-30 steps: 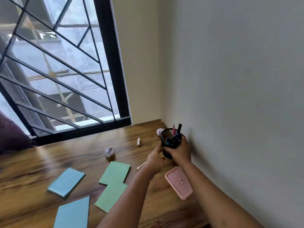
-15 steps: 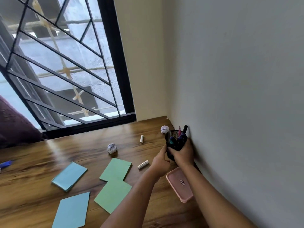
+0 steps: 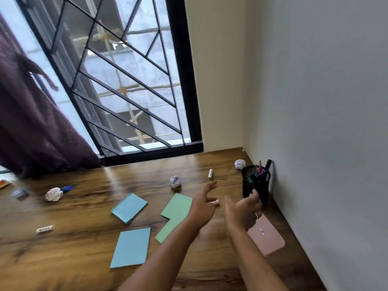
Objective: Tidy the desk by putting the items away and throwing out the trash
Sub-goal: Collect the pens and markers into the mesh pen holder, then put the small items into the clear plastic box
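Note:
A black mesh pen cup (image 3: 256, 185) with several pens stands on the wooden desk (image 3: 88, 206) against the right wall. My right hand (image 3: 243, 211) hovers just left of the cup, fingers relaxed, holding nothing. My left hand (image 3: 202, 206) is spread above the desk beside a green card (image 3: 175, 215), empty too. A small white marker (image 3: 215, 203) lies between my hands. Crumpled paper balls lie near the cup (image 3: 240, 164), mid-desk (image 3: 174, 181) and at left (image 3: 54, 194).
A pink case (image 3: 267, 237) lies by the wall under my right wrist. Two blue cards (image 3: 129, 208) (image 3: 131, 247), a white stick (image 3: 210, 173), a white eraser-like piece (image 3: 45, 229) and a blue pen (image 3: 66, 188) are scattered. Window grille and purple curtain (image 3: 31, 122) stand behind.
Both hands have let go of the pen cup and drawn back to the left; the cup now stands alone by the wall. The view has swung left, showing more desk.

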{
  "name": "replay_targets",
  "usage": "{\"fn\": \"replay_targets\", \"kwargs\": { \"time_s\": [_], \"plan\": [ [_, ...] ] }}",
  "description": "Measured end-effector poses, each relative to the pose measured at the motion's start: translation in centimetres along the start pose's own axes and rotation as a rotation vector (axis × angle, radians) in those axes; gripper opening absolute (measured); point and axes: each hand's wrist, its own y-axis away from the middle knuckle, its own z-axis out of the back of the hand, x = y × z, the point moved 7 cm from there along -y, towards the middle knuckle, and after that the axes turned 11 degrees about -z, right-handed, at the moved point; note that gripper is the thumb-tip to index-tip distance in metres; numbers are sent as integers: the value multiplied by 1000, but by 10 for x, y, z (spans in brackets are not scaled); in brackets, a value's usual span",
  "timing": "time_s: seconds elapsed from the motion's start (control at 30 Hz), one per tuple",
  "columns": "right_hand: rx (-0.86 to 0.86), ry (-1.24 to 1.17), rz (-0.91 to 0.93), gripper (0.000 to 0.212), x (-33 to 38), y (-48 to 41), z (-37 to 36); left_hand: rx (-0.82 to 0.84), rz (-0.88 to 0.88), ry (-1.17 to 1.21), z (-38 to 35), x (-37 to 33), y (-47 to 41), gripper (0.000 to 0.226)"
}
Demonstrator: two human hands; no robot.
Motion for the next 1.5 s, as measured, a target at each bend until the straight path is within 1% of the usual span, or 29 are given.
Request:
{"fn": "replay_targets", "kwargs": {
  "time_s": [0.1, 0.17, 0.27, 0.4, 0.5, 0.57, 0.67, 0.77, 0.87, 0.97, 1.07, 1.2, 1.37, 1.5],
  "plan": [
    [98, 44, 52, 75, 13, 26, -27, -168, -8, 37, 51, 11, 13, 72],
    [147, 73, 86, 70, 19, 46, -45, -267, 5, 71, 84, 20, 26, 68],
    [253, 122, 135, 62, 27, 84, -78, -377, 33, 91, 134, 37, 53, 65],
    [395, 177, 217, 53, 39, 151, -134, -507, 24, 38, 210, 48, 104, 59],
    [570, 164, 304, 43, 45, 226, -186, -596, 68, -24, 286, 66, 154, 57],
    [668, 176, 360, 41, 46, 286, -222, -665, 92, -67, 346, 81, 194, 56],
    [760, 218, 406, 40, 38, 375, -274, -755, 131, -94, 433, 104, 258, 54],
    [824, 256, 407, 37, 26, 474, -324, -827, 179, -95, 524, 133, 333, 53],
    [912, 284, 390, 34, 8, 567, -366, -862, 196, -76, 605, 157, 407, 52],
    [981, 314, 358, 45, -12, 647, -396, -918, 231, -78, 670, 182, 483, 49],
    [1059, 364, 407, 47, -12, 704, -415, -933, 276, -60, 717, 194, 528, 45],
    [1110, 372, 475, 42, 3, 741, -430, -897, 305, -28, 746, 207, 534, 43],
    [1085, 366, 449, 37, 9, 743, -457, -797, 278, 61, 750, 219, 516, 35],
    [1080, 381, 416, 35, 9, 744, -489, -827, 263, 84, 779, 227, 500, 36]
  ]
}}
